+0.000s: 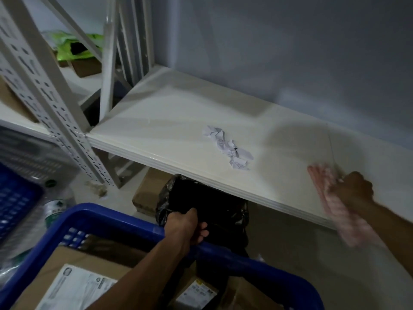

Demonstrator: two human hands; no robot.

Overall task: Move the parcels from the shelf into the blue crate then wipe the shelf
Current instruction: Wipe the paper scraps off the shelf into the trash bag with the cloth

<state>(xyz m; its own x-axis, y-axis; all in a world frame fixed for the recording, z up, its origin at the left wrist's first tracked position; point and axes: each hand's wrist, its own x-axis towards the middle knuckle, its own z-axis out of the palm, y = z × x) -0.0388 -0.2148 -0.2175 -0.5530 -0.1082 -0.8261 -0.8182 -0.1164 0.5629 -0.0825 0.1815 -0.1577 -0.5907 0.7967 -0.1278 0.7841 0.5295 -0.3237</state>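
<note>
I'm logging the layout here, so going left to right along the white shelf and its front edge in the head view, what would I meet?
Slotted upright → crumpled paper → pink cloth → right hand, which is gripping the cloth at the shelf's front edge.

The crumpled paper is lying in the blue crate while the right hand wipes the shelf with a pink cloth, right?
Not quite. The head view shows the crumpled paper lying on the shelf, not in the blue crate. The rest holds: the right hand wipes the shelf with a pink cloth.
</note>
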